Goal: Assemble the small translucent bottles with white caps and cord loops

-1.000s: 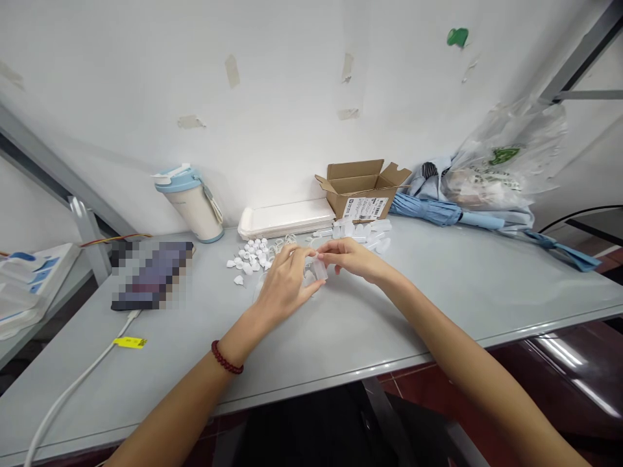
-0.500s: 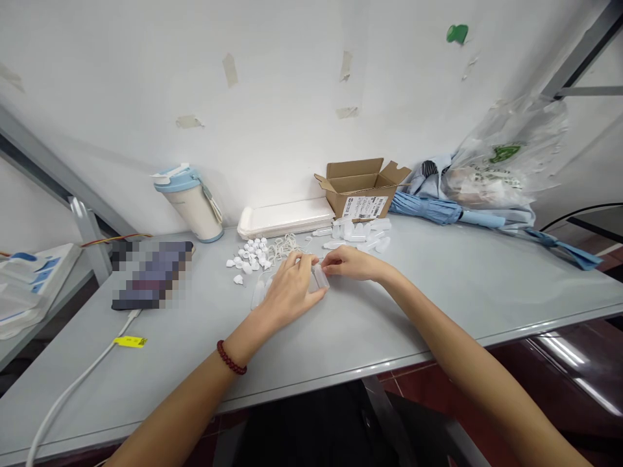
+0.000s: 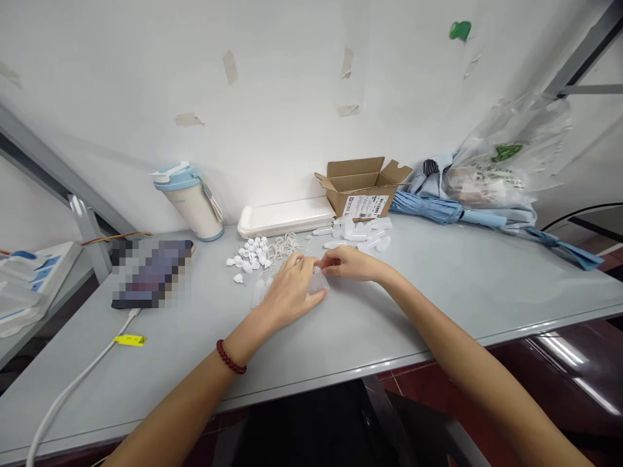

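Lowered since a second ago, my left hand (image 3: 288, 293) and right hand (image 3: 349, 264) now rest on the grey tabletop (image 3: 438, 285), both pinching a small clear plastic container (image 3: 319, 283) between fingertips, near scattered white plastic caps (image 3: 250, 254).

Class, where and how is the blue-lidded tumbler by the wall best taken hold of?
Set the grip round the cream body of the tumbler, below the blue lid, coming from the front. The body is a plain round taper, the lid's flap stands open on top, and the wall is close behind.
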`<state>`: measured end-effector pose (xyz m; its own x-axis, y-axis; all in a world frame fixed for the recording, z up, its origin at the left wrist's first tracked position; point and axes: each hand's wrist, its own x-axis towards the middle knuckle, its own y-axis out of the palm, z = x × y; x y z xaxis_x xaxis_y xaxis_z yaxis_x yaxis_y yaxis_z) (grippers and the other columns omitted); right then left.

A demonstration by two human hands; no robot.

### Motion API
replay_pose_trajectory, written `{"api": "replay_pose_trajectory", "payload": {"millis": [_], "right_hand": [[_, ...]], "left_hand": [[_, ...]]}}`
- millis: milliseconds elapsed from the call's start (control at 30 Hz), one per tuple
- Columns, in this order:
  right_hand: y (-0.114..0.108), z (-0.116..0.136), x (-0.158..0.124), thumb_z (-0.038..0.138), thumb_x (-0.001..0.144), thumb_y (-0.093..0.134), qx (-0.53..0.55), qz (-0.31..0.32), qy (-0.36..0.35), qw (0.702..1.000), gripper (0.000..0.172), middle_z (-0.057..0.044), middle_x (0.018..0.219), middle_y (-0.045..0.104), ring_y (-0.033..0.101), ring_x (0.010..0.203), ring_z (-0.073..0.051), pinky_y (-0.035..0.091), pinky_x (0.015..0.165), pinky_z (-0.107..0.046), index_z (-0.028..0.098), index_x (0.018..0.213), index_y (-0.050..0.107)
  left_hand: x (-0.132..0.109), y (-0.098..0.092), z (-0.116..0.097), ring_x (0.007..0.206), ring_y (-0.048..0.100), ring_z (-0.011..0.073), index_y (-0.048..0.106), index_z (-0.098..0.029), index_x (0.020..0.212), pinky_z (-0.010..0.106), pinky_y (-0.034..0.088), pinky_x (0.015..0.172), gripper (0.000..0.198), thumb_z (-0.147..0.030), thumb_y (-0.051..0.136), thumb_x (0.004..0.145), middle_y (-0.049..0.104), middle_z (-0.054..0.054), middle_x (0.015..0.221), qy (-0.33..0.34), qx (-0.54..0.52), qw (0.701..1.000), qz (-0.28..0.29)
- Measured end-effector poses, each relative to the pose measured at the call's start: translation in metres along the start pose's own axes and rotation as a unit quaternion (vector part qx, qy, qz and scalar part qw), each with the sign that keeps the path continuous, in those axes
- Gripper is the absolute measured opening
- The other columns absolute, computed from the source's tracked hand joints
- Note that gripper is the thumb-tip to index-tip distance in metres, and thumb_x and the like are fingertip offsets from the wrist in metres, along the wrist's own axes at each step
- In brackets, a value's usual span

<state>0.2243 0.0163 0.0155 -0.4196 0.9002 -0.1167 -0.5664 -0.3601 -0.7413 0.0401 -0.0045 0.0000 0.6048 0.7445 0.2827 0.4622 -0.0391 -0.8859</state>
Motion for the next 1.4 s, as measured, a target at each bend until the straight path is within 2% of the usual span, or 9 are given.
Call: {"api": "replay_pose_trajectory", "payload": {"millis": [200, 433, 633, 1400], "right_hand": [[0.0004, -0.0011, 0.0004, 0.018, 0.076, 0.054, -0.004, 0.000, -0.008, 1.000, 0.016, -0.006, 0.083, 0.068, 0.059, 0.074, -0.016, 0.042, 0.066, -0.025, 0.014, 0.085, 0.067], [-0.0003, -0.0004, -0.0002, 0.017, 0.077, 0.053, 0.000, 0.007, -0.010, 1.000, 0.017, -0.006, 0.083, 0.068, 0.058, 0.073, -0.015, 0.042, 0.065, -0.025, 0.013, 0.086, 0.067], [0.0001, -0.0004, -0.0005, 0.018, 0.077, 0.053, -0.006, 0.007, -0.005, 1.000, 0.018, -0.006, 0.085, 0.068, 0.059, 0.075, -0.016, 0.042, 0.066, -0.025, 0.013, 0.088, 0.067], [0.0004, -0.0007, -0.0005, 0.018, 0.077, 0.053, -0.010, 0.008, -0.013, 1.000, 0.017, -0.006, 0.081, 0.068, 0.058, 0.072, -0.016, 0.040, 0.064, -0.026, 0.013, 0.084, 0.067]], "left_hand": [[0.0006, -0.0002, -0.0001, 0.104, 0.048, 0.0276, 0.050, -0.017, 0.102, 0.043, 0.045, 0.088, 0.032, -0.025, 0.062, 0.073, 0.057, 0.010, 0.104, 0.008, -0.008, 1.000, -0.001], [0.0004, -0.0004, 0.0002, 0.102, 0.048, 0.0271, 0.049, -0.019, 0.102, 0.043, 0.045, 0.086, 0.031, -0.024, 0.062, 0.074, 0.057, 0.008, 0.101, 0.009, -0.023, 1.000, 0.005], [0.0003, 0.0007, 0.0007, 0.106, 0.045, 0.0281, 0.049, -0.016, 0.106, 0.044, 0.043, 0.090, 0.037, -0.026, 0.064, 0.073, 0.056, 0.010, 0.107, -0.002, -0.016, 1.000, 0.006], [0.0005, 0.0009, -0.0006, 0.103, 0.046, 0.0278, 0.050, -0.018, 0.102, 0.044, 0.044, 0.087, 0.032, -0.025, 0.061, 0.073, 0.056, 0.008, 0.101, -0.010, -0.033, 0.999, 0.014]]}}
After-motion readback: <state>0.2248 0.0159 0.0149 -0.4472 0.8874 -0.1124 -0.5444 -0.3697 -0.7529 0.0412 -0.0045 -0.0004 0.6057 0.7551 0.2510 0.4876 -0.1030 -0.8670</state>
